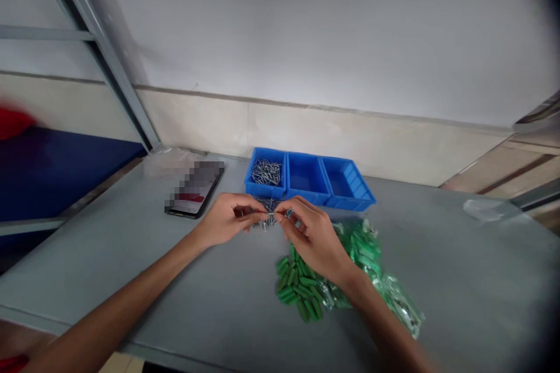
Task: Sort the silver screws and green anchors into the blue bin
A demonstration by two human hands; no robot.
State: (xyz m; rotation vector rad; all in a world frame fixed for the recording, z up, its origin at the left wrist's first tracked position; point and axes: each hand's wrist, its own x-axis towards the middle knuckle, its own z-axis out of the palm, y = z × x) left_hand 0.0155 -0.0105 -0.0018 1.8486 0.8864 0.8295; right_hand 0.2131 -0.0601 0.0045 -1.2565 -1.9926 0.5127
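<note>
Head view: our left grip (227, 220) and right grip (312, 239) clench what looks like a small silver screw (275, 214), lying crosswise between the fingertips, above a loose screw pile (265, 222) on the grey worktop (131, 280). Green wall plugs (297, 285) lie nearer the right grip, a blue divided bin (306, 178) just beyond, a phone (195, 189) past the left grip.

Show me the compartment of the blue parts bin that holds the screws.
The leftmost compartment of the blue parts bin: it alone holds a pile of metal screws, while the middle compartment and right compartment show only bare blue floor.
</note>
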